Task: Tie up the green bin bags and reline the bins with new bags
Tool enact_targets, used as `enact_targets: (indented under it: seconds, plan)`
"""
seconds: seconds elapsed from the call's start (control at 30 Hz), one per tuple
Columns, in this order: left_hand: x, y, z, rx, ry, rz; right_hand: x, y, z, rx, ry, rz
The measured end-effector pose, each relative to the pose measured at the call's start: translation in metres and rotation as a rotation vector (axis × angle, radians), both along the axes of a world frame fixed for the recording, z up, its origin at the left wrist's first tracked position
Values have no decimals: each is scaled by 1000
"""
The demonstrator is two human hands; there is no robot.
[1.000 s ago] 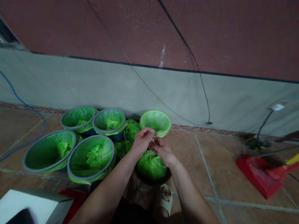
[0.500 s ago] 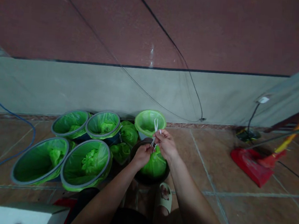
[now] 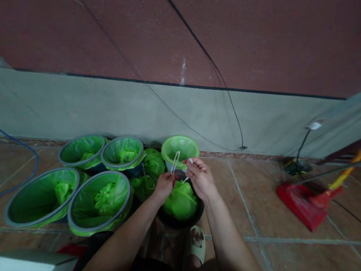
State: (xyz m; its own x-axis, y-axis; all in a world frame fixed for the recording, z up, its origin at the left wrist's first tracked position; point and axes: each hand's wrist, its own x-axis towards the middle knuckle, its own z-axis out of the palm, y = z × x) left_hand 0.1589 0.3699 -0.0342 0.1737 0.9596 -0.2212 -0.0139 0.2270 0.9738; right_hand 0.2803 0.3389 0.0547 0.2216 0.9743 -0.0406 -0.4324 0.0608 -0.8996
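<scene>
Lined bins (image 3: 84,208) block the lower left; right of centre, the floor (image 3: 245,193) gives passage between the black bucket (image 3: 199,214) and the red dustpan (image 3: 298,206).

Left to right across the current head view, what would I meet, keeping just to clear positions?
Blue cord → left front green-lined bin → right front green-lined bin → left hand → right hand → red-headed tool.

The bag (image 3: 180,203) at near centre is thin green plastic, creased and faintly glossy. The bin rims (image 3: 91,231) at left look like smooth, matt plastic; the dustpan (image 3: 300,204) at right, dull, scuffed plastic. Matt tiles (image 3: 237,213) look slightly rough.
</scene>
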Motion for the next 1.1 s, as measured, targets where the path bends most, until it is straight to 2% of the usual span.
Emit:
enact_targets:
  seconds: [0.07, 0.13, 0.27, 0.33, 0.43, 0.57, 0.63, 0.73, 0.83, 0.93, 1.03, 1.1]
  plan:
    - [1, -1, -5, 117, 120, -149, -8, -4, 7, 6, 29, 156]
    - [4, -5, -8, 218, 224, -300, -13, -5, 10, 3, 64, 237]
    - [8, -17, -5, 249, 328, -503, -17, -1, 9, 1, 121, 232]
    - [8, -20, 0, 260, 333, -543, -14, 2, 7, 22, 113, 205]
    - [7, -20, 6, 260, 340, -483, -4, 5, -3, 36, -18, 129]
    - [2, -14, 10, 194, 302, -391, 15, 5, -32, -126, -567, -54]
    - [0, -12, 12, 144, 259, -346, 23, 1, -48, -181, -833, 8]
    - [-2, -10, 14, 76, 210, -279, 29, -4, -64, -156, -1036, 192]
    - [-3, -8, 11, 17, 180, -213, 32, -7, -66, -158, -1077, 250]
    - [-3, -6, 7, -21, 135, -176, 33, -10, -59, -165, -1011, 322]
    - [-5, -3, 7, -39, 88, -167, 37, -15, -52, -163, -914, 485]
    - [-8, -2, 9, 7, 120, -193, 41, -19, -50, -201, -895, 587]
